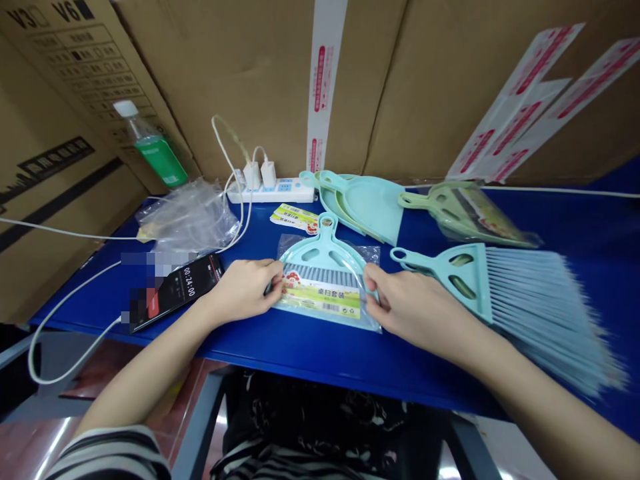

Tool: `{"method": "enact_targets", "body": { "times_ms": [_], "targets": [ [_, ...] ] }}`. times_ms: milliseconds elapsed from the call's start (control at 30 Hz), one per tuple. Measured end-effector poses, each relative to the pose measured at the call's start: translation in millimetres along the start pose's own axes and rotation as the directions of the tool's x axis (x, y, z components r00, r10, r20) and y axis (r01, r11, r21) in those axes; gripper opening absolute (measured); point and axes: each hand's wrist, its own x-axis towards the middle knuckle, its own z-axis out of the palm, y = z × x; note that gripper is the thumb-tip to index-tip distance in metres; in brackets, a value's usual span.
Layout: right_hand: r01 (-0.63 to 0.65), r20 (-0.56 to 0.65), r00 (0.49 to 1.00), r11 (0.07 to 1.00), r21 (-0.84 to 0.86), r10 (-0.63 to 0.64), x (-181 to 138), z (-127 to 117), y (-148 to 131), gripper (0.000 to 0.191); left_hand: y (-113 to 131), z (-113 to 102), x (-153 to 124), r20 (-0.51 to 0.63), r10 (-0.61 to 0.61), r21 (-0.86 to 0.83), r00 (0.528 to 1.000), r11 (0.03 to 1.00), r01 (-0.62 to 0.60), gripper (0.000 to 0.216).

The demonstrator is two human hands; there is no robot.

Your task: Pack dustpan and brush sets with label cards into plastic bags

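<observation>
A light blue dustpan and brush set [325, 253] in a clear plastic bag lies in front of me, its handle pointing away. A yellow-green label [323, 298] shows through the bag over the grey-blue bristles. My left hand [249, 287] is closed with its fingertips on the left edge of the bagged set. At the right edge, my right hand [400, 298] pinches the bag between thumb and fingers. Right of it lie loose light blue brushes [535, 300], stacked with bristles to the right. Behind the set are loose dustpans [375, 200] and a few loose labels [295, 217].
A bagged green set [465, 210] lies at the back right of the blue table [240, 343]. On the left are a phone [180, 287] with a charging cable, crumpled clear bags [190, 217] and a bottle [155, 150]. A power strip [285, 191] stands against the cardboard [270, 80].
</observation>
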Motion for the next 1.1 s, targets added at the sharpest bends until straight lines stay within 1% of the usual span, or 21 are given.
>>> {"method": "enact_targets", "body": {
  "times_ms": [67, 133, 300, 400, 567, 733, 833, 967, 1033, 1100],
  "targets": [
    [-0.037, 0.008, 0.999, 0.999, 0.034, 0.036, -1, 1, -1, 0.009, -1, -1, 0, 0.016, -0.053, -0.004, 0.998, 0.999, 0.053, 0.011],
    [-0.035, 0.006, 0.999, 0.996, 0.082, 0.035, -1, 2, 0, 0.013, -1, -2, 0, 0.035, -0.098, -0.013, 0.995, 0.995, 0.098, 0.007],
    [0.039, -0.085, 0.996, 0.977, 0.211, -0.022, 1, 7, 5, 0.018, 0, -2, 0, 0.071, -0.130, -0.051, 0.989, 0.990, 0.134, 0.008],
    [0.068, -0.096, 0.994, 0.960, 0.270, -0.044, 3, 11, 7, 0.019, 0, -3, 0, 0.098, -0.139, -0.057, 0.985, 0.988, 0.145, 0.010],
    [0.085, -0.075, 0.995, 0.955, 0.284, -0.066, 5, 11, 7, 0.019, 0, -7, -1, 0.140, -0.138, -0.002, 0.980, 0.990, 0.140, 0.009],
    [0.003, -0.022, 1.000, 0.971, 0.239, 0.002, 3, 0, 4, 0.019, 1, -10, -1, 0.167, -0.145, 0.057, 0.975, 0.989, 0.137, 0.003],
    [-0.030, 0.010, 1.000, 0.979, 0.203, 0.028, 3, -4, 3, 0.020, 1, -11, -2, 0.167, -0.137, 0.041, 0.976, 0.990, 0.132, 0.004],
    [-0.029, -0.028, 0.999, 0.988, 0.149, 0.034, 5, 0, 5, 0.022, -2, -11, -4, 0.120, -0.122, 0.026, 0.985, 0.992, 0.120, 0.011],
    [-0.022, -0.083, 0.996, 0.991, 0.133, 0.034, 6, 3, 7, 0.026, -3, -10, -4, 0.045, -0.105, 0.038, 0.993, 0.994, 0.103, 0.014],
    [-0.013, -0.176, 0.984, 0.992, 0.123, 0.035, 6, 5, 8, 0.034, -5, -9, -4, -0.063, -0.053, 0.046, 0.997, 0.997, 0.056, 0.020]
  ]
}}
